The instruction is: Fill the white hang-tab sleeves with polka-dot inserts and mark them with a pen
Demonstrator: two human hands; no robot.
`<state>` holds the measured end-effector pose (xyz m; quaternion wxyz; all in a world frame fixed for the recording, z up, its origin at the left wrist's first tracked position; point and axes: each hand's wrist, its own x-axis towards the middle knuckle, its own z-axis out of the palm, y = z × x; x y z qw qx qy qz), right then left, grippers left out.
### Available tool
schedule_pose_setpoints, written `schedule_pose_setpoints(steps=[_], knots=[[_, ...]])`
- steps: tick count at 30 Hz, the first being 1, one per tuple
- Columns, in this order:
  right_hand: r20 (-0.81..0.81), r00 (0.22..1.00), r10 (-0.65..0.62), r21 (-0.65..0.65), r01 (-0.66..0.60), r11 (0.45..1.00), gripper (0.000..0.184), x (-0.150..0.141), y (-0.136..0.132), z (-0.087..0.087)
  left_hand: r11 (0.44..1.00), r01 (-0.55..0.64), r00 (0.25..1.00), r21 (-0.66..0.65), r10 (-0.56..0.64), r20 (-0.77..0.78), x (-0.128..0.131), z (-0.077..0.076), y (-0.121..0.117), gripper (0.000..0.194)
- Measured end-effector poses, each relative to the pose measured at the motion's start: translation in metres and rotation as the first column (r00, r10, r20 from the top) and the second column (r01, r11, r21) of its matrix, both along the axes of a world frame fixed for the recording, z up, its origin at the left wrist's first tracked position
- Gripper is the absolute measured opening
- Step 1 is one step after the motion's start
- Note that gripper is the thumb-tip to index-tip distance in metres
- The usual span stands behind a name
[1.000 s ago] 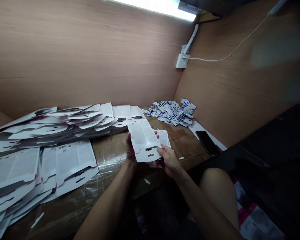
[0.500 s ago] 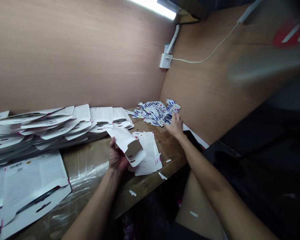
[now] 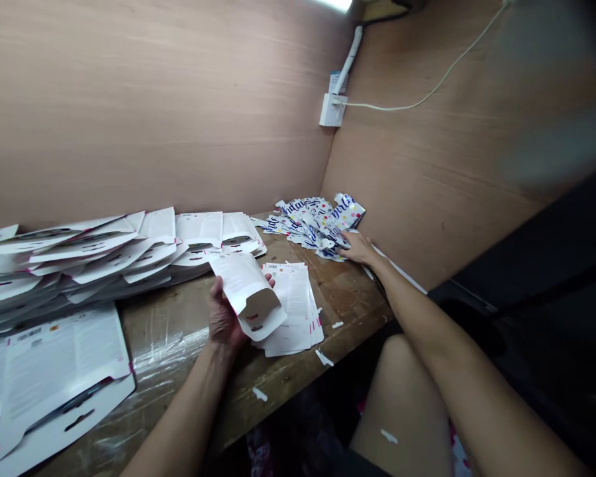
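Head view: left hand [image 3: 222, 317] curled around a folded white card [image 3: 253, 291], right hand [image 3: 360, 248] lying open against printed foil packets [image 3: 310, 222] at two o'clock.

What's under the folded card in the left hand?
The left hand supports the card; it overlaps a printed stack, hiding that stack's left edge.

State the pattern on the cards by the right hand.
White cards with blue script and coloured dots, best seen in the head view.
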<state>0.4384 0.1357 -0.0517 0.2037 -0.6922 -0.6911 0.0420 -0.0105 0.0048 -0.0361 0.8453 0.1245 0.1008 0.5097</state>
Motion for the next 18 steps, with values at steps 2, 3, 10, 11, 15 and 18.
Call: schedule_pose_setpoints(steps=[2,3,10,11,15,18], knots=[[-0.033,0.999,0.009,0.041,-0.008,0.999,0.061,-0.005,-0.004,0.001,1.0,-0.008,1.0,0.005,0.008,-0.016,0.0,0.0,0.0,0.09],[-0.06,0.998,-0.006,0.07,0.01,0.998,0.052,-0.007,-0.006,0.002,1.0,-0.01,1.0,0.008,0.01,-0.025,-0.001,0.001,0.0,0.09],[-0.292,0.952,-0.089,0.17,0.143,0.975,0.047,-0.015,-0.017,0.005,1.0,-0.002,0.999,0.027,0.003,-0.04,-0.003,0.002,-0.001,0.091],[-0.313,0.948,-0.062,0.17,0.12,0.978,0.044,-0.018,-0.019,0.005,1.0,-0.002,0.999,0.027,0.004,-0.042,-0.003,0.002,0.0,0.09],[-0.392,0.919,-0.033,0.211,0.125,0.969,0.037,-0.028,-0.026,0.01,1.0,0.014,0.999,0.019,-0.013,-0.033,-0.003,-0.001,0.0,0.089],[-0.459,0.887,-0.041,0.241,0.169,0.956,0.041,-0.037,-0.025,0.019,0.999,0.038,0.999,0.01,-0.038,-0.029,-0.002,-0.001,-0.001,0.088]])
